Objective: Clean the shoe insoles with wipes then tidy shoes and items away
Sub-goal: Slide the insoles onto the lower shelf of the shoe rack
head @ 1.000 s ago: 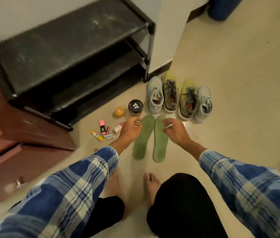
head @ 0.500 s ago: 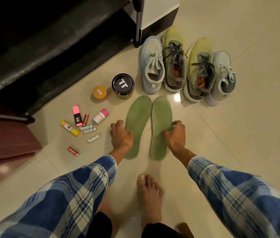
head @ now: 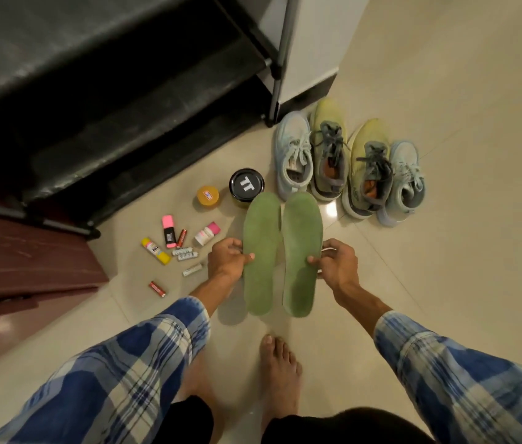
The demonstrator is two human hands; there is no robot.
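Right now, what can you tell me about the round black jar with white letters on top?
The black jar is round, with a shiny black lid bearing white letters "TT". Something yellowish shows beneath the lid. It stands upright on the tiled floor, between the small orange tin and the pale blue shoe. The toe of the left green insole overlaps its near edge in view; whether they touch is unclear.
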